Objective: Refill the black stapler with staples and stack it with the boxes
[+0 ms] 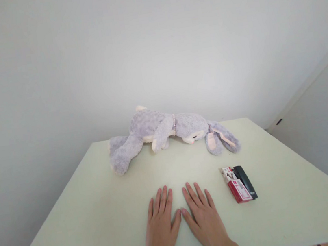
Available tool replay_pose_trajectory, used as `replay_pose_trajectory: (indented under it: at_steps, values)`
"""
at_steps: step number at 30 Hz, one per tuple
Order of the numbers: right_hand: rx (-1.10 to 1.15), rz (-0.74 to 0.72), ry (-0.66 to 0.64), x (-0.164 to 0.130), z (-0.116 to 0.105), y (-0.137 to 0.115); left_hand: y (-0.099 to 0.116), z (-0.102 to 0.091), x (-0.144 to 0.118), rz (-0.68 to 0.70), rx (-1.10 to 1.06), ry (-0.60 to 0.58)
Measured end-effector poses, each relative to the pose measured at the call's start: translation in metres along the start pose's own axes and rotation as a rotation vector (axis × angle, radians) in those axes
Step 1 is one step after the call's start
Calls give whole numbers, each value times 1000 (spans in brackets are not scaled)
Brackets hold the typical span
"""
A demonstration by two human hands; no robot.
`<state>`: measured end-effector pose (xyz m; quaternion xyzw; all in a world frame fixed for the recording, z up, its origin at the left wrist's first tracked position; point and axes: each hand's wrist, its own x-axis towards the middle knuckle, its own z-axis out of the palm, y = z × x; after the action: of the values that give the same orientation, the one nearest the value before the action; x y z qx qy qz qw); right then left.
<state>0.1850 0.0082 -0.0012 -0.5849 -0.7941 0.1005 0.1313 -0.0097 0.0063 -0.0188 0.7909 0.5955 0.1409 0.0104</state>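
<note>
My left hand (162, 230) lies flat on the pale green table (82, 217), palm down with its fingers stretched out, holding nothing. Beside it my right hand (206, 222) rests the same way, and the two thumb tips almost meet. To the right of my right hand is a black stapler (245, 182), lying against a red and white box (239, 191) and a smaller white box (228, 174) with a picture on it. Beyond both hands a grey plush rabbit (152, 126) lies on its side, its long ears pointing right.
A white wall (153, 50) rises directly behind the table's far edge, close to the plush rabbit. At the right stands another pale panel (323, 136) with a small dark fitting near the table's back corner. A striped surface shows below the table's front right edge.
</note>
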Motion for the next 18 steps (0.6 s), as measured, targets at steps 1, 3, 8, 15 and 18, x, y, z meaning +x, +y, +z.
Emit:
replay_pose_trajectory:
  at_steps: [1, 3, 8, 15, 18]
  values:
    - [2, -1, -3, 0, 0, 0, 0, 0, 0, -1, -3, 7]
    - [6, -4, -12, 0, 0, 0, 1, 0, 0, -4, -7, 17]
    - [10, -3, -12, 0, 1, 1, 1, 0, 0, -4, -1, 0]
    - [-7, -15, 1, 0, 2, 1, 1, -2, 0, -1, -8, 9]
    - [-17, -17, 4, -2, 3, 1, 1, -2, -1, -1, -18, 10]
